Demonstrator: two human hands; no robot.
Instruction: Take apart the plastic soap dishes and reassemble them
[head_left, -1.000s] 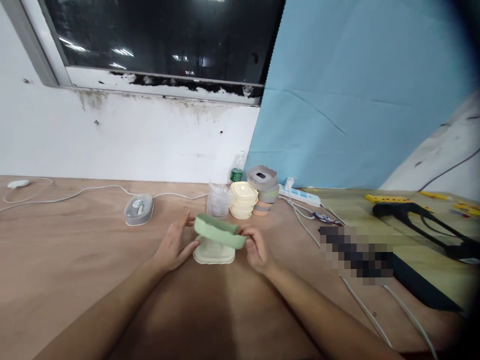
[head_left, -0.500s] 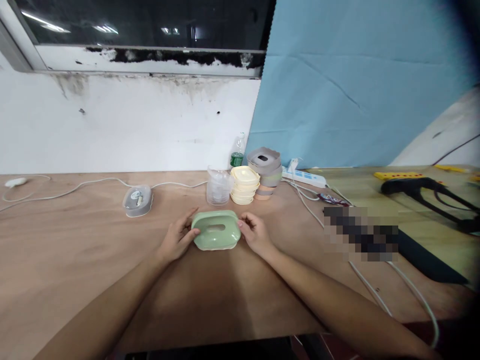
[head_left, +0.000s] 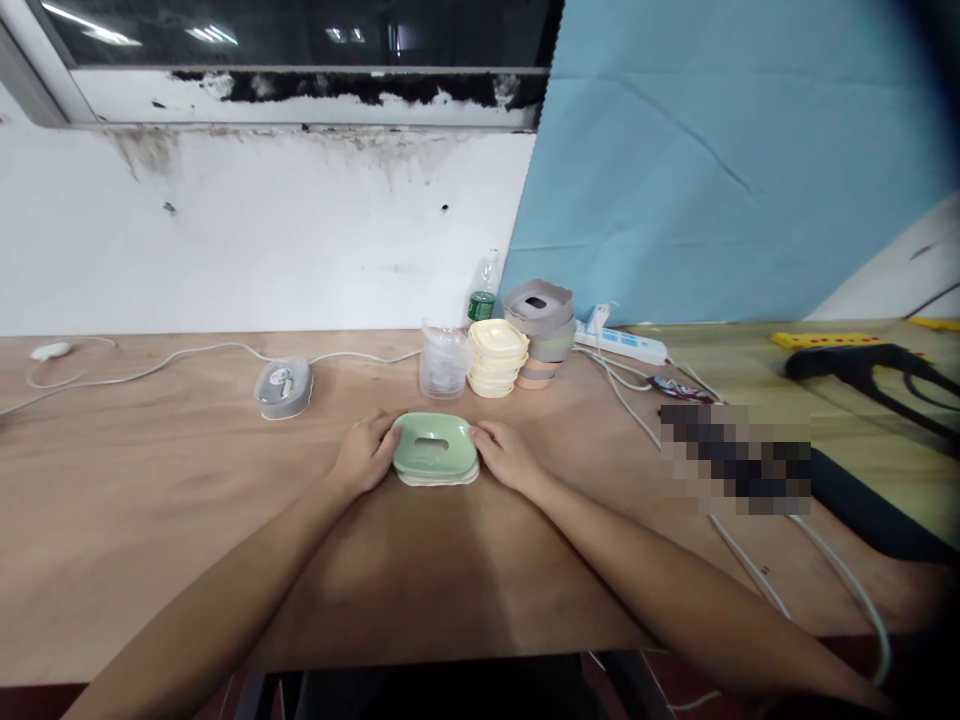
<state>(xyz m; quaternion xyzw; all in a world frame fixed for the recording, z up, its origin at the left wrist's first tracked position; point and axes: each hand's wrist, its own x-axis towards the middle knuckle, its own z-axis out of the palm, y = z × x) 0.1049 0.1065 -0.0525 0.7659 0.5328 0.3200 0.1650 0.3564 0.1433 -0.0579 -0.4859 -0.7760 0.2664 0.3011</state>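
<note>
A shallow light-green plastic lid point(head_left: 433, 456) with an oval slot in its middle lies nearly flat on the table in front of me. A paler rim shows beneath its near edge. My left hand point(head_left: 367, 452) grips its left side, thumb along the edge and fingers curled behind. On the opposite side, my right hand point(head_left: 507, 455) holds the right edge with thumb and fingers. Just beyond are a cluster of clear plastic cups or containers point(head_left: 441, 365) and a stack of pale-yellow plastic pieces point(head_left: 497, 358).
Behind them stand a bottle with a green label point(head_left: 482, 303) and a stack of grey, green and orange plastic parts point(head_left: 538, 308). A small grey container point(head_left: 283, 389) sits left, by a white cable. A power strip point(head_left: 621, 342) and black-framed object point(head_left: 862, 365) are at right.
The green lid has gone from tilted toward me to lying nearly flat, with both hands still at its sides. The camera view has shifted slightly.
</note>
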